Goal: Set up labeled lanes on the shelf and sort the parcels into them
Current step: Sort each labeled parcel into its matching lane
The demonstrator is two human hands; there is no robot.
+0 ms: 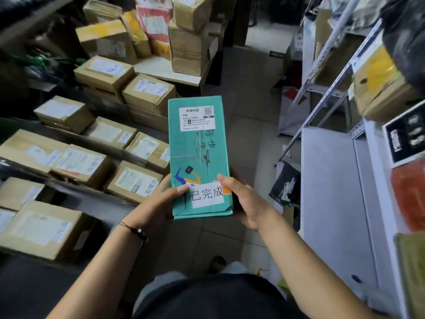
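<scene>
A long teal parcel (199, 153) is held level in front of me over the aisle floor. A white shipping label sits at its far end, and a white paper label (208, 195) with black characters lies on its near end. My left hand (161, 201) grips the near left edge, thumb pressing the paper label. My right hand (243, 199) holds the near right edge from the side, thumb on top beside the label. Both hands are wrapped round the parcel's near end.
Several brown cardboard parcels (82, 164) fill dark shelves on the left, with more stacked behind (188, 49). A white metal rack (340, 72) on the right holds boxes and bags. A black bag (285, 185) lies on the tiled aisle floor.
</scene>
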